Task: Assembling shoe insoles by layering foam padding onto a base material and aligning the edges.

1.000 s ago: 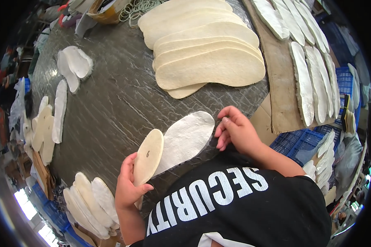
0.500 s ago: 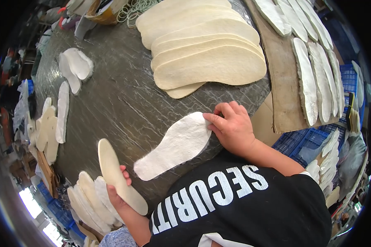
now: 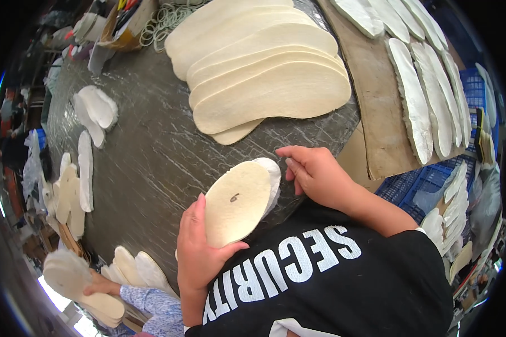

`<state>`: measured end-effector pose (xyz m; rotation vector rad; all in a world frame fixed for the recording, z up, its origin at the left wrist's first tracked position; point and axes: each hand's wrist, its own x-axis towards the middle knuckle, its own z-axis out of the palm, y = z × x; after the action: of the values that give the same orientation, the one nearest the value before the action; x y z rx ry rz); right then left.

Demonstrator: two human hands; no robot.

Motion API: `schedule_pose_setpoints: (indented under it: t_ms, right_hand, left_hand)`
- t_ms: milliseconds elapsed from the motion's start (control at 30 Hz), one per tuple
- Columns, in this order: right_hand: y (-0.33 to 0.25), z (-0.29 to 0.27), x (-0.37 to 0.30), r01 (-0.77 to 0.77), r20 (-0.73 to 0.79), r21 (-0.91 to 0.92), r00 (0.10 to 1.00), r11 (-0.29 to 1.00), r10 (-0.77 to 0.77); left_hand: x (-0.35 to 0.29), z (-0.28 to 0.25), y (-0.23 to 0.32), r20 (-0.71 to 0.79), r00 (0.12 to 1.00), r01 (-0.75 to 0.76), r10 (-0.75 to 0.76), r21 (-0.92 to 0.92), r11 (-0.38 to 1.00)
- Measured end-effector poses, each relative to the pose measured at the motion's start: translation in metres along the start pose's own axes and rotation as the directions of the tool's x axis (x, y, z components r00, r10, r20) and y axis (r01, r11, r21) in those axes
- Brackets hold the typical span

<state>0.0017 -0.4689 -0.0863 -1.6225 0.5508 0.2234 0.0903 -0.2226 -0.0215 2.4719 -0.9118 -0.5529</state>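
Observation:
My left hand (image 3: 199, 247) grips a cream insole (image 3: 236, 216) with a small dark mark on its face, thumb and fingers at its lower edges. The insole is tilted above a white fluffy insole (image 3: 271, 180), covering most of it; only the white one's rounded end shows. Whether the two touch, I cannot tell. Just right of that end is my right hand (image 3: 315, 171), open, its index finger stretched out and the other fingers bent, with nothing held. Beyond both hands lies a fanned stack of large cream insoles (image 3: 275, 92) on the dark table (image 3: 140, 168).
White insoles (image 3: 415, 101) lie in rows on a brown board (image 3: 365, 101) at right, above blue crates (image 3: 421, 185). More white insoles (image 3: 98, 112) rest on the table's left. Lower left, another person's hand (image 3: 100, 283) holds insoles (image 3: 67, 272). Pale rings (image 3: 157, 28) lie at the back.
My left hand has brought the cream insole rightward over the white one. My right hand has let go of the white insole's end. Another person's hand with insoles has appeared lower left.

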Motion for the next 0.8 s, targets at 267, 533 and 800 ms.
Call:
schedule_pose_setpoints:
  t_ms: [267,533,800]
  right_hand:
    - [-0.002,-0.006,0.004,-0.075,0.104,0.042,0.992,0.996,0.070]
    - [-0.001,-0.006,0.008,-0.051,0.145,0.052,0.989,0.997,0.043]
    - [0.002,-0.005,0.008,-0.037,0.144,0.034,0.989,0.999,0.031]
  left_hand:
    - [0.010,0.009,0.003,0.114,0.993,-0.007,0.002,0.043,0.999]
    - [0.015,0.010,0.004,0.139,0.990,-0.003,-0.004,0.055,0.998]
    - [0.017,0.012,0.005,0.160,0.987,0.001,-0.010,0.057,0.998]
